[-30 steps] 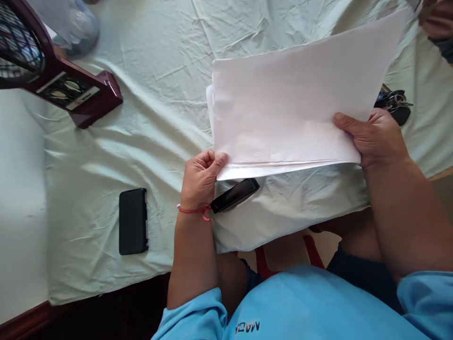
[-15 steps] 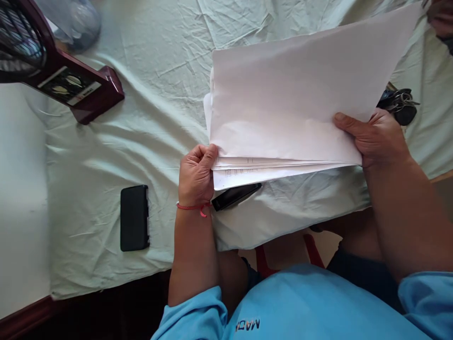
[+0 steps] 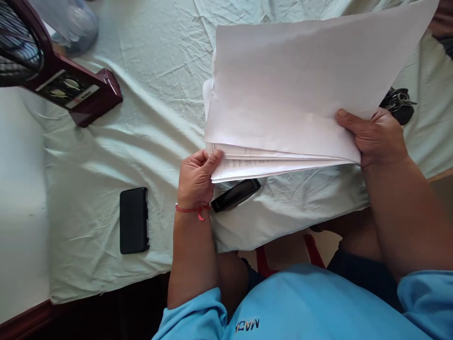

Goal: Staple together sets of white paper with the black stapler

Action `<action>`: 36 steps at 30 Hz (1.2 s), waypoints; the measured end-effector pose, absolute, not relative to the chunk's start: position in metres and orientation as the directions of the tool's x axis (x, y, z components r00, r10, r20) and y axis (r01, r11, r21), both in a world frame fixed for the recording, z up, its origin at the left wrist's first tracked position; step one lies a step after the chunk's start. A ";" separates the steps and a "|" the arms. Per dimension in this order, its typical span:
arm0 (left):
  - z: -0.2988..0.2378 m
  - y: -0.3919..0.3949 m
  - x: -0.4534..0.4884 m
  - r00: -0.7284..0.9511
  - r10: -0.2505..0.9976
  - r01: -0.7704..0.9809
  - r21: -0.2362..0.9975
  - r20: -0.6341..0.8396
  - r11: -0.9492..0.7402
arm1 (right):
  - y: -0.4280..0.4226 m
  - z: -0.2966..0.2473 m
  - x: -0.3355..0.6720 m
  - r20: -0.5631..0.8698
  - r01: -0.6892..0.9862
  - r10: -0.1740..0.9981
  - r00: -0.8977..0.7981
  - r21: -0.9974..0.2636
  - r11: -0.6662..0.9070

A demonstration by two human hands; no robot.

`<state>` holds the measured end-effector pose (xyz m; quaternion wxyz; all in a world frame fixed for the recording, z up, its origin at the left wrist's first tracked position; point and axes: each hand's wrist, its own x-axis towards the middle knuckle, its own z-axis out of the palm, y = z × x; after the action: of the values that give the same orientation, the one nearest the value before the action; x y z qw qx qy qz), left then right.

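A stack of white paper sheets (image 3: 290, 89) is held up over the cloth-covered table, its blank top sheet facing me. My right hand (image 3: 377, 137) grips the lower right corner, thumb on top. At the lower left corner, my left hand (image 3: 198, 177) pinches some of the sheets between thumb and fingers. The top sheet's near edge lies free above the left thumb, and printed lines show on the sheets under it. Below the paper, close to my left wrist, lies a black stapler-like object (image 3: 236, 194), partly covered.
A black phone-like slab (image 3: 133, 220) lies at the left on the pale green cloth (image 3: 152, 118). An electric fly swatter (image 3: 81, 92) and a clear plastic container (image 3: 79, 28) are at upper left. Keys (image 3: 399, 104) sit beyond my right hand. The table's front edge is near my lap.
The top sheet's near left edge has lifted away from my left thumb, showing more of the printed sheets below. My left thumb now presses on those lower sheets. My right hand keeps its grip.
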<state>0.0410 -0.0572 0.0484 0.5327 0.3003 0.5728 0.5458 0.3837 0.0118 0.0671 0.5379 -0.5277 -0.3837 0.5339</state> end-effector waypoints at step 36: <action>0.051 -0.050 0.030 -0.488 0.859 -0.022 0.982 0.154 -0.189 | -0.002 0.082 0.378 0.220 -0.032 0.974 0.057 -0.975 0.222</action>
<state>0.0301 -0.0500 0.0509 0.3295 0.3838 0.5451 0.6686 0.3778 -0.0021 0.0819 0.5751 -0.4447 -0.5293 0.4374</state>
